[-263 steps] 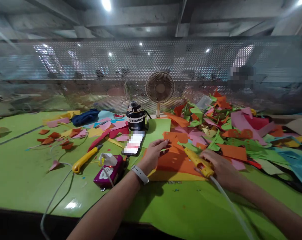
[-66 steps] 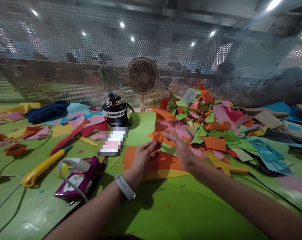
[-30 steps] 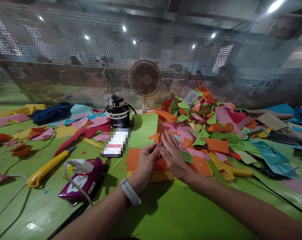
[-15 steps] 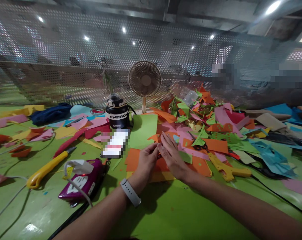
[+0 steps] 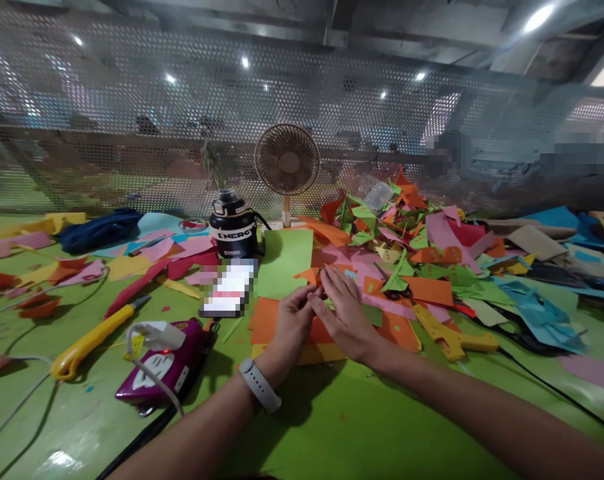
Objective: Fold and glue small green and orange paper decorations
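Forearms angled inward, a person's left hand (image 5: pixel 293 323) pinched an orange paper piece (image 5: pixel 308 275) above orange sheets (image 5: pixel 265 321), fingers curled, while the right hand (image 5: pixel 345 317) leaned against it, unclosed, fingers straight.

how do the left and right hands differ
The left hand is curled, its fingers bent; the right hand has nearly straight fingers held close together. The left hand's wrist wears a pale grey band; the right hand's wrist is bare. Both are at a partly hidden orange paper piece.
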Demonstrator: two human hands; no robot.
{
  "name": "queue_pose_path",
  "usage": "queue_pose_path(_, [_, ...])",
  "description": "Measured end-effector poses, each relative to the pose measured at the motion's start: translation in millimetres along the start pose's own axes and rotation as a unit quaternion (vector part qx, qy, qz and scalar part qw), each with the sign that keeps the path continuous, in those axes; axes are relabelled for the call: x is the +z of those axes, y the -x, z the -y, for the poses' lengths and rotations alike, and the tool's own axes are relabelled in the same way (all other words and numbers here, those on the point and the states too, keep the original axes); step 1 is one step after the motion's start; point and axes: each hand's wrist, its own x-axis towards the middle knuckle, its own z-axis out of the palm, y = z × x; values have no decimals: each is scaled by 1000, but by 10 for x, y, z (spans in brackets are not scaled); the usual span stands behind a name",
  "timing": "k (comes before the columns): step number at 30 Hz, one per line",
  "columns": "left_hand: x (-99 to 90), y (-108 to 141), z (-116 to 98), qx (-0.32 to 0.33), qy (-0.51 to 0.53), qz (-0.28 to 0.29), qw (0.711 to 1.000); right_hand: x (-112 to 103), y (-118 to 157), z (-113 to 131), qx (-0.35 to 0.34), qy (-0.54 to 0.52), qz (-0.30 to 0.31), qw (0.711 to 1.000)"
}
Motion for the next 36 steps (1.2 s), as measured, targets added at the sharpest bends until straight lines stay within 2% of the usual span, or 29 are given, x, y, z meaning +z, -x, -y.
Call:
queue_pose_path(7, [27,3,-26,4,-11,22,1000,-53,-32,4,-2,-42,-51,998])
queue_pose_path(10, [35,-3,-31,-12,-9,11,1000,-160,-70,7,-14,-79,-81,993])
queue_pose_path(14, [60,18,-70,-58,6,32,998,-374,-166,-74,-35,-106,-103,988])
queue_pose_path(19, [92,72,-112,-89,0,47,995,-562,-201,-229,-2,-106,-43,993])
queue_pose_path(28, [100,93,-116,-122,-39,34,991,-624,-71,-357,11,-110,23,994])
queue_pose_path(36, [100,89,-96,-151,-45,2,987,-642,-33,-410,6,-112,33,993])
